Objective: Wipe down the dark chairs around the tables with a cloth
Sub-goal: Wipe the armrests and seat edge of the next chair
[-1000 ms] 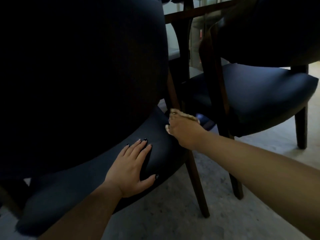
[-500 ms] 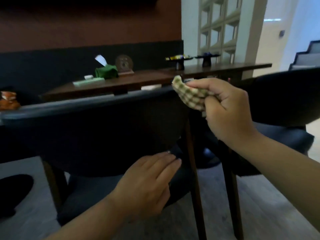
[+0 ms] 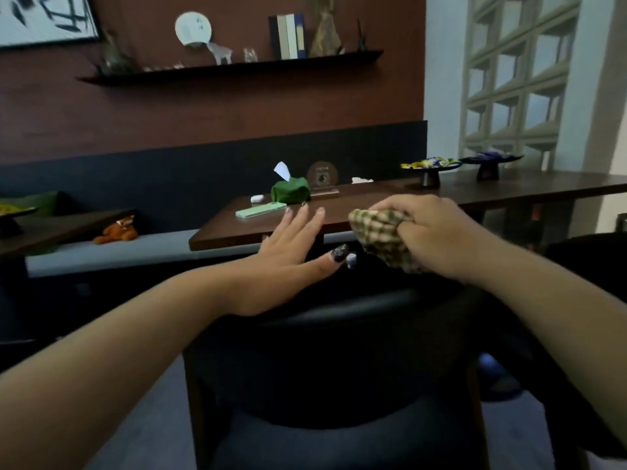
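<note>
The dark chair (image 3: 339, 334) stood below the person, its curved backrest facing a table (image 3: 373, 205). The left hand (image 3: 288, 252) hovered flat, fingers straight, above the backrest. The right hand (image 3: 437, 235) gripped the bunched checked cloth (image 3: 380, 239). Wiping well probably meant pressing the cloth flat along the top edge.

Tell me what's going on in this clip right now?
A person stands behind a dark padded chair with a curved backrest, partway through wiping it. The right hand grips a bunched tan-and-green checked cloth above the backrest's top edge. The left hand is open, fingers straight, held over the same edge. Beyond them a dark wooden table holds a green tissue pouch.
</note>
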Motion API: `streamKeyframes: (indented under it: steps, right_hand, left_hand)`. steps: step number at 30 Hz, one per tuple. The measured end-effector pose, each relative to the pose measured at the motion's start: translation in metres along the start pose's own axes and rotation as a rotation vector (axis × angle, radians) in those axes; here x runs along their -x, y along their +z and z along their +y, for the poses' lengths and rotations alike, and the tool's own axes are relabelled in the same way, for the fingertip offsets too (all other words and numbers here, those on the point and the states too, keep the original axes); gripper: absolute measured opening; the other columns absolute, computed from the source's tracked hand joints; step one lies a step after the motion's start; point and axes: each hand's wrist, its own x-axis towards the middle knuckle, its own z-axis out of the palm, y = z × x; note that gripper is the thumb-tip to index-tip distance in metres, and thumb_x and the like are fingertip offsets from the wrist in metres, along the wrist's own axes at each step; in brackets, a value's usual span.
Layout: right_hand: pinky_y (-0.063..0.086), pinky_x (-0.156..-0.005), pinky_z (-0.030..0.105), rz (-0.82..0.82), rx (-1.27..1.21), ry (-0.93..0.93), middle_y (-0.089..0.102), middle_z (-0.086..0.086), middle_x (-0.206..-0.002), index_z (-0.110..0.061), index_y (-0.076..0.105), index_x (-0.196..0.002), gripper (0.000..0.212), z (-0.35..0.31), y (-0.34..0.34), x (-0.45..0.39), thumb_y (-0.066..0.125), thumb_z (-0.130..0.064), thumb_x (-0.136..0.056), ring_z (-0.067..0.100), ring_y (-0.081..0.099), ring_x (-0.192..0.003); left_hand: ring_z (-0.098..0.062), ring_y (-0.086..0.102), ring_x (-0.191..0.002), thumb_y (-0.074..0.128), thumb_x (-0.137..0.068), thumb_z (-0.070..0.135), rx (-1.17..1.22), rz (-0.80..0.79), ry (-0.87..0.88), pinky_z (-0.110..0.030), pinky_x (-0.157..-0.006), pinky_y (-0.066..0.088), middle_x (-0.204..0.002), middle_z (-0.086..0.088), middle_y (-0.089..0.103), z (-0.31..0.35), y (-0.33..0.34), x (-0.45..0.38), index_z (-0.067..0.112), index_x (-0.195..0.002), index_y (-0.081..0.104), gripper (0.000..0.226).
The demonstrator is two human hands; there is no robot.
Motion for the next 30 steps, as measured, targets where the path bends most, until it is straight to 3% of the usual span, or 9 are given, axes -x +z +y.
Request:
streamKeyframes:
  steps: [2,6,12,14,16,18,20,24,30]
  right_hand:
    - [0.05,-0.074,0.027,-0.111,0.171,0.053,0.067,-0.004,-0.095,-0.025,0.068,-0.104,0.027,0.008,0.01,-0.02,0.047,-0.02,-0.088,0.014,0.062,-0.087]
    - [0.052,-0.083,0.041,-0.583,0.451,0.206,0.064,0.003,-0.099,-0.025,0.066,-0.102,0.019,0.015,0.028,-0.035,0.051,-0.024,-0.091,0.025,0.061,-0.088]
    - [0.052,-0.069,0.037,-0.671,0.414,0.33,0.062,0.0,-0.091,-0.026,0.063,-0.104,0.023,0.009,0.019,-0.029,0.045,-0.022,-0.089,0.02,0.058,-0.076]
    - [0.052,-0.07,0.041,-0.555,0.434,0.341,0.063,0.002,-0.091,-0.025,0.062,-0.103,0.024,0.007,0.017,-0.025,0.041,-0.024,-0.091,0.025,0.059,-0.078]
    - [0.052,-0.073,0.04,-0.234,0.324,0.317,0.068,0.004,-0.094,-0.018,0.066,-0.105,0.031,0.007,0.012,-0.016,0.039,-0.02,-0.09,0.028,0.063,-0.082]
    - [0.049,-0.08,0.024,0.003,0.125,0.344,0.071,0.005,-0.098,-0.009,0.07,-0.107,0.039,0.002,0.003,-0.011,0.037,-0.017,-0.087,0.021,0.066,-0.087]
    - [0.044,-0.081,0.014,0.018,0.037,0.41,0.071,0.005,-0.101,-0.005,0.071,-0.107,0.041,-0.001,-0.001,-0.012,0.037,-0.015,-0.085,0.018,0.066,-0.092]
    - [0.054,-0.071,0.036,-0.162,0.136,0.432,0.071,0.008,-0.101,-0.007,0.069,-0.109,0.033,-0.001,0.002,-0.018,0.045,-0.012,-0.087,0.03,0.067,-0.084]
    - [0.034,-0.063,0.033,-0.807,0.436,0.372,0.059,0.007,-0.108,-0.015,0.054,-0.105,0.018,0.017,0.029,-0.031,0.041,-0.017,-0.092,0.032,0.06,-0.093]
  left_hand:
    - [0.0,-0.028,-0.136,0.014,-0.054,0.098,-0.017,-0.026,-0.062,-0.036,-0.117,-0.005,-0.154,0.021,-0.021,-0.026,0.01,-0.029,0.034,-0.152,-0.01,0.119]
    - [-0.02,-0.013,-0.145,0.0,-0.034,0.106,-0.056,-0.144,-0.167,-0.038,-0.119,0.003,-0.16,0.005,-0.006,-0.059,0.038,-0.052,0.022,-0.155,-0.001,0.147]
    - [-0.002,-0.034,-0.132,0.01,-0.055,0.101,0.09,-0.469,-0.299,-0.031,-0.112,-0.007,-0.156,0.015,-0.021,-0.043,0.04,-0.015,0.041,-0.144,-0.024,0.114]
    - [-0.006,-0.027,-0.138,0.023,-0.07,0.091,0.135,-0.477,-0.404,-0.035,-0.117,-0.002,-0.156,0.01,-0.023,-0.034,0.033,-0.01,0.034,-0.143,-0.033,0.108]
    - [-0.016,-0.02,-0.146,0.031,-0.085,0.076,0.104,-0.417,-0.531,-0.043,-0.12,0.003,-0.159,-0.001,-0.022,-0.026,0.028,-0.014,0.023,-0.143,-0.036,0.104]
    - [-0.023,-0.017,-0.148,0.03,-0.09,0.071,0.03,-0.396,-0.636,-0.052,-0.119,0.005,-0.16,-0.006,-0.021,-0.021,0.029,-0.017,0.017,-0.143,-0.036,0.101]
    - [-0.025,-0.019,-0.147,0.028,-0.089,0.072,0.024,-0.435,-0.663,-0.055,-0.118,0.005,-0.16,-0.006,-0.023,-0.019,0.031,-0.017,0.018,-0.142,-0.038,0.1]
    - [-0.028,-0.014,-0.148,0.033,-0.089,0.07,0.075,-0.473,-0.653,-0.053,-0.118,0.014,-0.159,-0.01,-0.024,-0.015,0.025,-0.015,0.027,-0.138,-0.041,0.099]
    - [-0.031,-0.002,-0.149,0.038,-0.093,0.064,0.164,-0.603,-0.641,-0.053,-0.116,0.02,-0.157,-0.01,-0.028,-0.021,0.047,-0.027,0.04,-0.114,-0.053,0.096]
